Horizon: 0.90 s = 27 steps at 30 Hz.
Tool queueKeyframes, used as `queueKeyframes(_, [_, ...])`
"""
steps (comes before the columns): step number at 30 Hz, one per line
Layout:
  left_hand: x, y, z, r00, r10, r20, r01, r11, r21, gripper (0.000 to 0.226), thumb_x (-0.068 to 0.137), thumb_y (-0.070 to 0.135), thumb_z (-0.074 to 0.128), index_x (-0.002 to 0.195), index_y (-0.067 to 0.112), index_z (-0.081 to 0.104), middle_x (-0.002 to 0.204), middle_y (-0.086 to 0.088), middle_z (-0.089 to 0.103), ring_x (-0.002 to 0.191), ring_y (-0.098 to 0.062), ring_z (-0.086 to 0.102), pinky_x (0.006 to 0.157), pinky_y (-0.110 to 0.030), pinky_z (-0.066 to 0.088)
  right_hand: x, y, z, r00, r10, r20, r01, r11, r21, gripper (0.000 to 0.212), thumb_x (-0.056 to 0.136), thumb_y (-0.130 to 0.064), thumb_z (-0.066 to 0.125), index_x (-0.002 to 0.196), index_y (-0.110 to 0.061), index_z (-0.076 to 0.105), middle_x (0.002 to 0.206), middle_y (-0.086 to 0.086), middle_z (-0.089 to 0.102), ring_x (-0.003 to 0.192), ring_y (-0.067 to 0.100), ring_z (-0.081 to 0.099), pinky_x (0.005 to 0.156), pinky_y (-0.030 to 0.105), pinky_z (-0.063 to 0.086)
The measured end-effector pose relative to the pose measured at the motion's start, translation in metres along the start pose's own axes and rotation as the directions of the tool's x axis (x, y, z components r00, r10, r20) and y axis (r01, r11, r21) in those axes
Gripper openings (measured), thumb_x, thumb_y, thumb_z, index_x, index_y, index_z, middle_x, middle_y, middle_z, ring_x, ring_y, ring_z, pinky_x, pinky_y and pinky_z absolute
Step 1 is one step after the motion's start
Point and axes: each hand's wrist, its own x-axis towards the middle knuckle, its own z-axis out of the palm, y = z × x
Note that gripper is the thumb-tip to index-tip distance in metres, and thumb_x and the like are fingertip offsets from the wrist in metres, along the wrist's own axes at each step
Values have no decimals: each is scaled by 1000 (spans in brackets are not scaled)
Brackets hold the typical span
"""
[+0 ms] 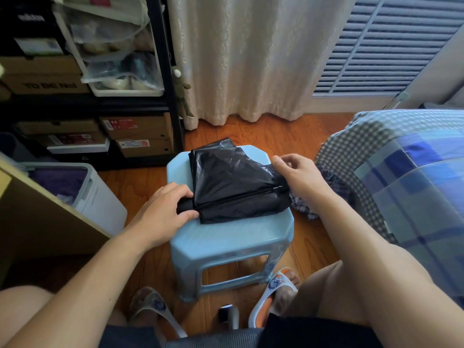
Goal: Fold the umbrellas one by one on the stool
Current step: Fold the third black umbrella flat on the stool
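Black umbrella (pixel 233 182) flat on my stool (pixel 226 237), left hand (pixel 163 209) gripping its handle end, right hand (pixel 298 174) pinching the canopy's far edge

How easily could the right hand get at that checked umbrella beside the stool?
Probably easily: the right hand is beside the checked umbrella, with nothing between them, though it first has to let go of the black umbrella.

place: home bedroom | signs: bed quilt (pixel 414 177), curtain (pixel 246 59), shoebox shelves (pixel 140 131)
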Motion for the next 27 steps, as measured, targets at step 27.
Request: queueKeyframes(27, [-7, 21, -16, 714, -409, 569, 697, 334, -634, 44, 106, 47, 48, 110, 4, 58, 71, -16, 62, 36, -9, 32, 37, -17, 26, -44, 16, 15, 987, -103, 121, 90, 991, 103, 22, 90, -28, 79, 105, -18, 67, 83, -6, 55, 67, 2, 50, 67, 19, 42])
